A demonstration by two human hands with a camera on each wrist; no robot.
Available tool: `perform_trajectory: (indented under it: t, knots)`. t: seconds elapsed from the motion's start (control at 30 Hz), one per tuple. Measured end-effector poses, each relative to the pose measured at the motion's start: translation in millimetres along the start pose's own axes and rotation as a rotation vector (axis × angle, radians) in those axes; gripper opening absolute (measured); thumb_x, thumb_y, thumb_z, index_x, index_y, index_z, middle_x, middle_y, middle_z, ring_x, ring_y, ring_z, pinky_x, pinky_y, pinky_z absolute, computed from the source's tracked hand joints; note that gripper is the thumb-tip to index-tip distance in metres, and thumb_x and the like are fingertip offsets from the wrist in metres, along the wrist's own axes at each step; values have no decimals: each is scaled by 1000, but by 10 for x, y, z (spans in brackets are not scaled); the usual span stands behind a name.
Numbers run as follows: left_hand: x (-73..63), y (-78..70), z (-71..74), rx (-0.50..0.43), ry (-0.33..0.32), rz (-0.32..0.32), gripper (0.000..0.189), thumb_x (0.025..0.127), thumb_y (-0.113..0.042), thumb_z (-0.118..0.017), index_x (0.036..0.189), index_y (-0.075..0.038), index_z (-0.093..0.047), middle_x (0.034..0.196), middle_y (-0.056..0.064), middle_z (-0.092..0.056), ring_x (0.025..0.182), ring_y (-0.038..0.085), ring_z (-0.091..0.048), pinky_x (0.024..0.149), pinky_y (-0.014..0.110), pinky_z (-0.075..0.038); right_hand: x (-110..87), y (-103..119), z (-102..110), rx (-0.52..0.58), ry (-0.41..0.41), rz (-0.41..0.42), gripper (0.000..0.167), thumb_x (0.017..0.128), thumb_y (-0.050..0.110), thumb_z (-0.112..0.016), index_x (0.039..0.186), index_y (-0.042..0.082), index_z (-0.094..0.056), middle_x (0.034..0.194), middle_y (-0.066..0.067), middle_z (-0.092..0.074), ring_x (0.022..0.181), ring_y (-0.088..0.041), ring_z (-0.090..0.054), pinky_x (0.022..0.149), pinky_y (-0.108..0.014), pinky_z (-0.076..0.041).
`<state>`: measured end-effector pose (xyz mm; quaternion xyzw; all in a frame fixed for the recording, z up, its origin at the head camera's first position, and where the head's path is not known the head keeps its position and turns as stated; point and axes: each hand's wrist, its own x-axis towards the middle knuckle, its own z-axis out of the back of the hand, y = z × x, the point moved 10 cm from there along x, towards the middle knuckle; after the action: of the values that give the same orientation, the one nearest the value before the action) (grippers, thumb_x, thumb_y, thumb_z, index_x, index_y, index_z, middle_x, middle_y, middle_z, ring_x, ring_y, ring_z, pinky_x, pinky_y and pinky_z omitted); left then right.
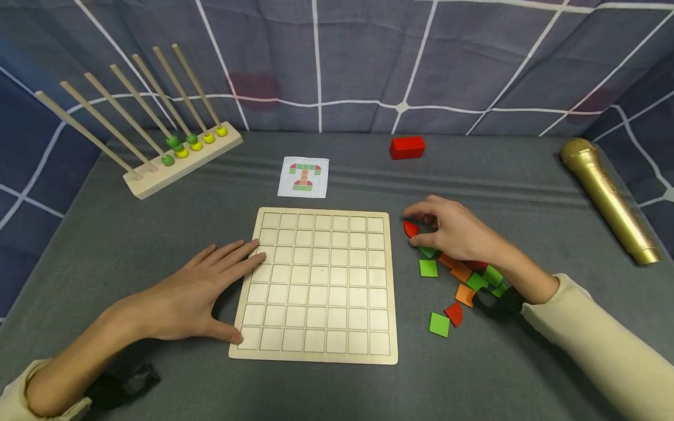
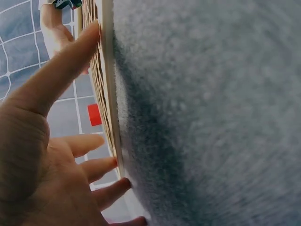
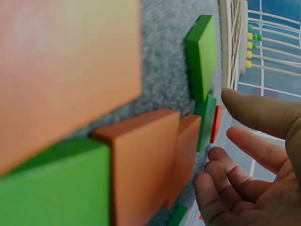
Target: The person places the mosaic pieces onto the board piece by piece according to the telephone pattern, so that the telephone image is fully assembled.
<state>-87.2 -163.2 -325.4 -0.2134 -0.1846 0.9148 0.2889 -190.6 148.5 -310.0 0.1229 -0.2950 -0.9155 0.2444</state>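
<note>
A square wooden board (image 1: 317,285) with a grooved grid lies flat on the grey surface. My left hand (image 1: 195,292) spreads over its left edge, fingertips and thumb touching the rim; the left wrist view shows the thumb (image 2: 70,66) along that edge. To the right of the board, my right hand (image 1: 447,228) reaches to a red rounded piece (image 1: 410,228), thumb and index finger apart on either side of it. Below that hand lie loose tiles: a green square (image 1: 428,268), an orange piece (image 1: 465,294), a red quarter-round (image 1: 454,314) and several others, partly hidden.
A pattern card (image 1: 303,177) lies behind the board. At the back stands a red block (image 1: 407,147). A wooden peg rack (image 1: 184,161) with green and yellow beads occupies the back left. A gold microphone (image 1: 608,199) lies at the far right, before a gridded cloth (image 1: 358,64).
</note>
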Motion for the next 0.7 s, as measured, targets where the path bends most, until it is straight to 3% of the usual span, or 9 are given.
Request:
perform_trajectory:
  t: [0.27, 0.53, 0.7]
  knots:
    - [-2, 38, -10, -17, -29, -9, 118, 68, -76, -71, 157, -14, -26, 164, 7, -13, 148, 34, -12, 114, 61, -8, 32, -46, -11, -23, 10, -7, 33, 84, 11, -80, 115, 2, -72, 93, -5, -59, 72, -18, -47, 62, -32, -39]
    - [-9, 49, 9, -35, -55, -22, 114, 68, -74, -73, 154, -11, -32, 163, 8, -17, 147, 35, -15, 115, 58, -7, 52, -76, 1, -46, -18, -14, 27, 83, 20, -82, 102, 4, -72, 86, -3, -60, 78, -18, -53, 69, -35, -44]
    - [-20, 39, 29, -57, -69, -55, 106, 68, -71, -75, 148, -13, -39, 161, 7, -20, 146, 34, -17, 114, 60, -9, 58, -64, -25, -69, 5, -2, 35, 82, 19, -82, 112, 4, -70, 85, -3, -58, 76, -18, -50, 67, -35, -42]
